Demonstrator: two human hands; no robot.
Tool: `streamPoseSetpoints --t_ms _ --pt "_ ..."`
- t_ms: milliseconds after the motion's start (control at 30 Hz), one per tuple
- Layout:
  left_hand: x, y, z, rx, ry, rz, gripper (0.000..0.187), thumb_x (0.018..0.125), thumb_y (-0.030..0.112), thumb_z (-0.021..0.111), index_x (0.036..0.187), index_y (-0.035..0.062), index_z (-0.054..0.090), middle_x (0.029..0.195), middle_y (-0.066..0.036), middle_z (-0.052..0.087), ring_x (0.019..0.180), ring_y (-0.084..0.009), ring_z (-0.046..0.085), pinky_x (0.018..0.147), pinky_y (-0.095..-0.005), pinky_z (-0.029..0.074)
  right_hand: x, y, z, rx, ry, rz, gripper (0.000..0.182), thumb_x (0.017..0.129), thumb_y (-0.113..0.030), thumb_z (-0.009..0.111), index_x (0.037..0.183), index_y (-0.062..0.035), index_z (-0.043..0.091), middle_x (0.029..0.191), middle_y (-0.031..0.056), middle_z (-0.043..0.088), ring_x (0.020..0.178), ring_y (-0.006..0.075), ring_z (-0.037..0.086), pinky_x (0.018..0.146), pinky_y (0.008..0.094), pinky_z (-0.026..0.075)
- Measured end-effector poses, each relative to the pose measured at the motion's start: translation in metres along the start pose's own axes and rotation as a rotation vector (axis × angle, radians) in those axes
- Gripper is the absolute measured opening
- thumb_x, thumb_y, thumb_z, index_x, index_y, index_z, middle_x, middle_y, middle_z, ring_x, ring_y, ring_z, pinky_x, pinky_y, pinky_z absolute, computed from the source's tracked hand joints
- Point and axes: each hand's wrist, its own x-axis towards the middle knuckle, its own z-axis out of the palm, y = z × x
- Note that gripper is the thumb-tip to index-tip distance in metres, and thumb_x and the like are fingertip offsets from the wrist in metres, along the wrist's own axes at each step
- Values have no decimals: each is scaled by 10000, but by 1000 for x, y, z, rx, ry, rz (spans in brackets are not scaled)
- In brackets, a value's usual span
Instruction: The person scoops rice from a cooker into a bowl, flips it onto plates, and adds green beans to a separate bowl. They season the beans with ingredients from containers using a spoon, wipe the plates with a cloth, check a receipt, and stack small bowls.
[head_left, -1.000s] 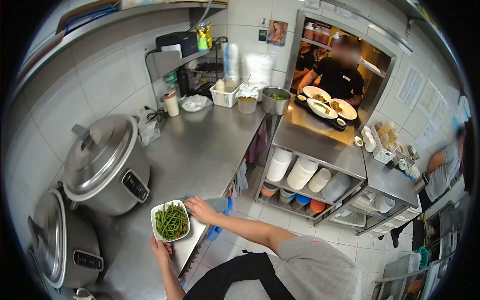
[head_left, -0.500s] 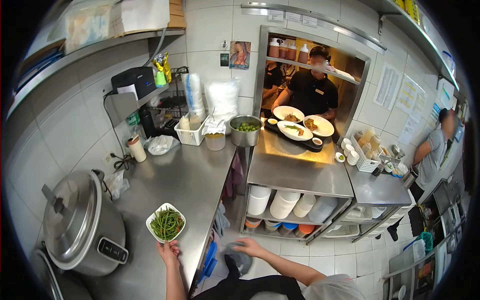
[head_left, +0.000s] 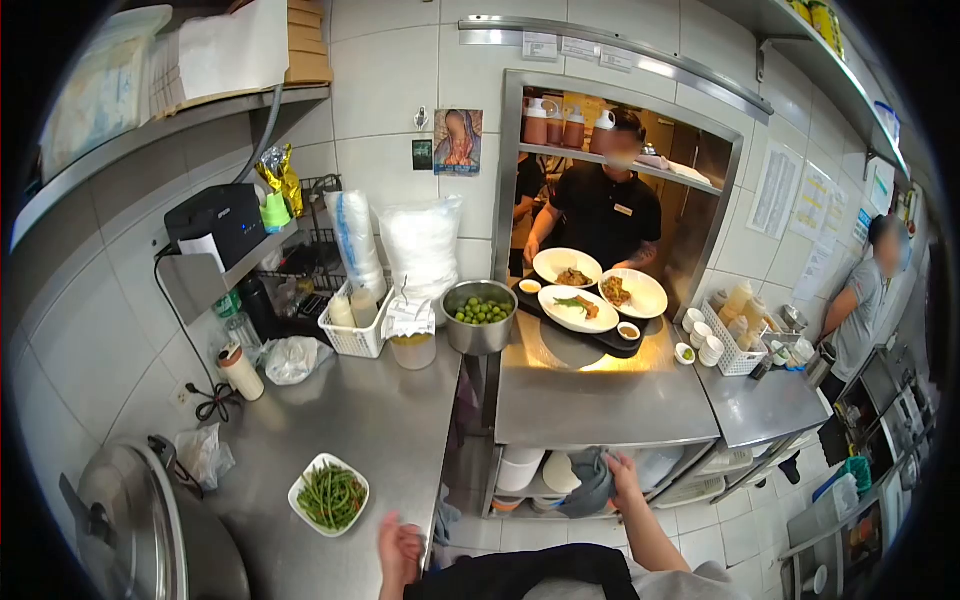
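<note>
My left hand [head_left: 400, 552] is low at the edge of the steel bench [head_left: 370, 420]. It holds nothing, and the fingers look loosely curled. The white plate of green beans [head_left: 329, 494] sits on the bench just up and to the left of that hand, near it but not touching. The plate is nearly square with one corner pointing at me, and the beans lie mostly in a line going away from me. My left hand is much nearer to the plate than my right one. My right hand [head_left: 622, 470] is reaching out to the right, well away from the plate, and it is gripping a grey cloth [head_left: 590, 484] at the front of the pass counter [head_left: 600, 395], by the shelf with white tubs. On the bench near the plate there is a big rice cooker [head_left: 140, 530] at the left, a crumpled plastic bag [head_left: 200, 455], and farther back a white basket [head_left: 352, 335] and a metal bowl of limes [head_left: 480, 315]. This is a tiled kitchen. A person in black stands behind the window by a tray with plates of food [head_left: 585, 300]. Another person in grey works at the far right.
</note>
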Motion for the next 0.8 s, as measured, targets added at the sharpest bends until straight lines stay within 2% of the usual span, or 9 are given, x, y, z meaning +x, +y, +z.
streamPoseSetpoints --t_ms 133,200,300,433,500,567,633,700,800 --pt "31 4 83 607 -334 -63 472 873 155 493 1315 119 331 1033 -125 589 849 -168 593 675 -292 503 32 -23 83 -380 -332 -167 367 813 -184 613 1114 -6 504 954 82 593 841 167 569 738 286 463" --pt "46 -1 131 478 -326 -52 478 860 130 515 1307 96 351 1077 -113 572 911 -178 579 729 -308 494 31 -16 128 -505 -534 -63 368 837 -229 596 1134 -36 498 1020 74 565 929 157 531 808 296 436" --pt "99 -22 131 349 -305 92 472 826 73 553 1272 48 402 1124 -99 555 980 -195 562 793 -322 480 14 -13 183 -529 -1201 -115 494 883 -362 535 1267 -69 436 1277 84 449 1196 191 386 960 342 347" --pt "115 10 137 407 -224 306 440 761 14 597 1184 -8 480 1142 -109 545 974 -195 557 818 -309 461 54 -73 222 -917 -1430 -646 537 856 -391 561 1258 -57 439 1291 102 425 1203 231 395 958 362 371" --pt "137 25 115 703 -133 664 455 732 26 623 1163 -16 483 1120 -119 557 949 -193 569 819 -300 460 110 -118 241 -1007 -1264 -864 464 786 -332 648 1131 -40 545 1108 117 550 1016 250 537 878 356 430" --pt "148 42 106 855 84 685 581 700 43 657 1230 -5 424 1220 -163 485 1087 -267 505 921 -347 401 160 -181 266 -969 -1002 -947 247 774 -211 660 945 -37 623 935 97 619 864 212 596 769 336 477" --pt "155 55 113 1083 202 816 664 683 49 668 1277 13 373 1299 -187 384 1172 -308 413 969 -373 344 229 -255 299 -910 -970 -849 223 772 -170 652 934 -22 612 904 84 626 824 191 605 745 302 483" --pt "159 62 128 1309 314 950 749 666 55 680 1324 31 322 1379 -211 284 1258 -350 321 1018 -399 287 256 -334 329 -1048 -690 -1359 254 749 -206 663 912 -16 623 881 108 631 818 234 610 735 335 490" --pt "163 64 144 1225 388 927 833 649 66 684 1370 64 266 1462 -206 49 1335 -372 142 1056 -423 198 279 -440 368 -955 -407 -1436 305 723 -254 663 950 -53 637 892 160 641 855 281 616 752 372 484"
